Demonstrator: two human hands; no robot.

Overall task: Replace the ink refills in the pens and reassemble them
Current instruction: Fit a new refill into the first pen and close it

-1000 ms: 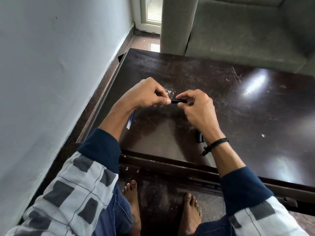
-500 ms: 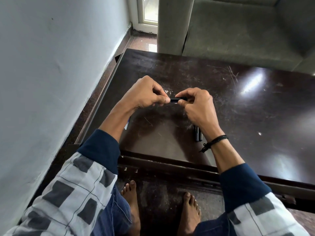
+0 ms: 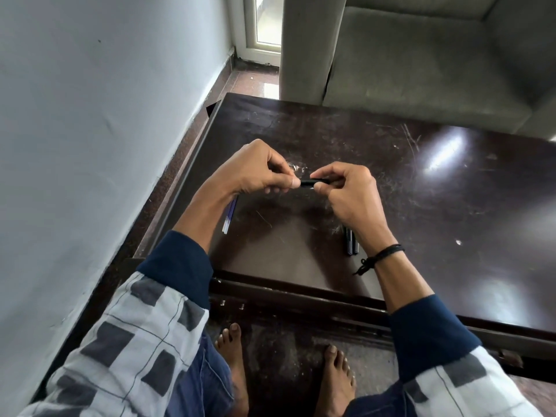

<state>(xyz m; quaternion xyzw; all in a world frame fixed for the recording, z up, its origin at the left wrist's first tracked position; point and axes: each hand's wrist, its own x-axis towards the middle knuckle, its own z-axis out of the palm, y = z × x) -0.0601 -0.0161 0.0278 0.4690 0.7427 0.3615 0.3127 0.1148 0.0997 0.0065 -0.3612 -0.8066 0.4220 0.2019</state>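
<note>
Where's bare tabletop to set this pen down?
Biggest bare patch: table right of the dark pens, out to its right edge. Also the far strip toward the sofa. Smaller gap between the refills and dark pens at the near edge. Crowded around the left hand and right hand holding the pen.

We see a black pen (image 3: 310,182), a dark brown table (image 3: 451,221). Sleeves (image 3: 135,341) show grey squares on white (navy cuffs (image 3: 177,266)).

A home living room: a grey sofa (image 3: 421,64) stands beyond the fingers (image 3: 334,171), a scratched low table (image 3: 451,206) lies under them, a white wall (image 3: 90,115) rises to their left, and bare feet (image 3: 233,353) rest nearer than them.
</note>
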